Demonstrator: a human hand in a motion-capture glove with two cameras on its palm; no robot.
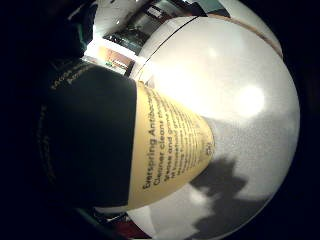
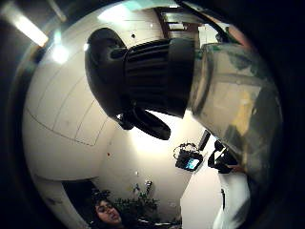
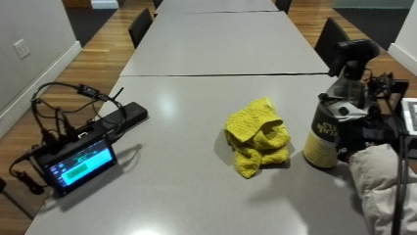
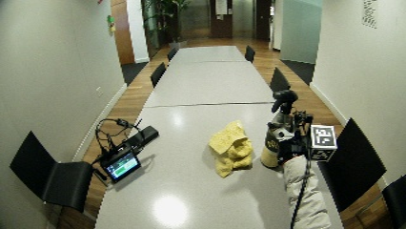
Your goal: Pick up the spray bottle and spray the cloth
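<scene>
Right, my hand is wrapped round the upright bottle on the worktop, cloth just beside it, nozzle needs to face that way.

Gloved right hand upright, fingers wrapped round the spray bottle.

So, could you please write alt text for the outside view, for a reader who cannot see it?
A spray bottle with a black trigger head stands upright on a long grey table, with the gloved right hand at its far side; whether the grip has closed cannot be seen. A crumpled yellow cloth lies beside the bottle, and a small screen with cables sits near the opposite table edge.
</scene>
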